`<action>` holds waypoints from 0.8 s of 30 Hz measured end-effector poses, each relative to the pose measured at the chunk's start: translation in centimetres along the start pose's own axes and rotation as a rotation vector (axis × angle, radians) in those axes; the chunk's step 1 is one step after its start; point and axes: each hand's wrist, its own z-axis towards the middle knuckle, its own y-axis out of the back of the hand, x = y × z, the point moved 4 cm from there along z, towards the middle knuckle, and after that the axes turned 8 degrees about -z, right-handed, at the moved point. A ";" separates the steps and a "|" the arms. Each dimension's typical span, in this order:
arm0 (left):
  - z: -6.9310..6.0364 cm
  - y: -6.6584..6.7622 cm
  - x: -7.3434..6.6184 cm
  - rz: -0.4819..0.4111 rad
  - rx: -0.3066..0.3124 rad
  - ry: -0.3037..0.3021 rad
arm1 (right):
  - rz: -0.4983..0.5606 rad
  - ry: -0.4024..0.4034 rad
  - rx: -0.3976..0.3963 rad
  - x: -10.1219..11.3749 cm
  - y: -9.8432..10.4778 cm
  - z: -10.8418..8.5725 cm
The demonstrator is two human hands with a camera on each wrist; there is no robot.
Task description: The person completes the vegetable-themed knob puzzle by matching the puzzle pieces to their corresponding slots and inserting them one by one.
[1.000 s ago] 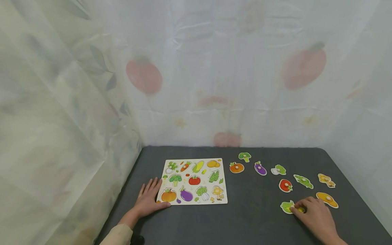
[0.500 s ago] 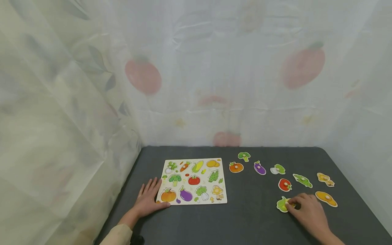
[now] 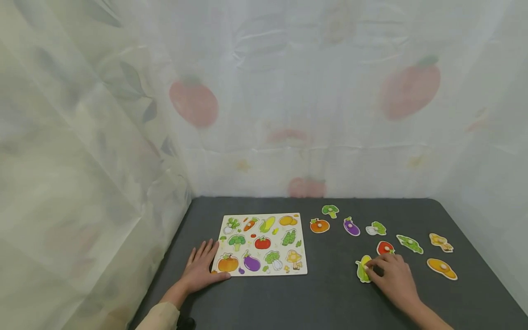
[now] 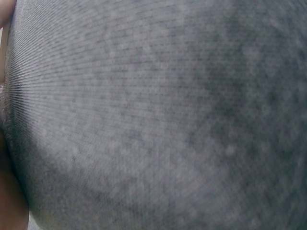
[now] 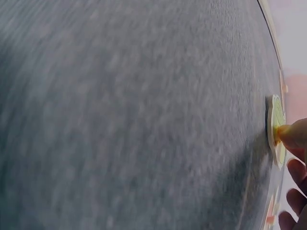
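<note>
Between thumb and fingers, my right hand (image 3: 393, 279) pinches the knob of a corn puzzle piece (image 3: 362, 269), front right on the table. In the right wrist view the corn piece (image 5: 276, 129) stands near edge-on under the thumb. My left hand (image 3: 199, 266) lies with spread fingers at the lower left edge of the white puzzle board (image 3: 270, 270), thumb along its front edge. The board has printed vegetable pictures; a knobbed carrot piece (image 3: 250, 224) sits in its top row. A tomato piece (image 3: 385, 248) lies just behind my right hand.
Loose pieces lie across the dark table (image 3: 330, 293): broccoli (image 3: 330, 211), pumpkin (image 3: 319, 226), eggplant (image 3: 351, 227), bok choy (image 3: 376, 228), peas (image 3: 409, 244), mushroom (image 3: 441, 243) and a potato-like piece (image 3: 442, 269). A printed curtain (image 3: 255, 169) hangs behind.
My right hand has moved left with the corn piece, which has turned from lying sideways to nearly upright in the view. The left hand has stayed at the board.
</note>
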 end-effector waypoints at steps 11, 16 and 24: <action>0.0 -0.1 0.1 -0.014 0.010 -0.001 | 0.039 -0.177 0.182 -0.3 -1.1 -0.4; 0.0 0.0 0.0 -0.012 0.014 0.001 | 0.097 -0.265 0.228 -0.4 -1.0 -0.6; 0.1 -0.2 0.1 -0.004 0.010 -0.001 | 0.125 -0.304 0.249 -0.3 -0.8 -0.7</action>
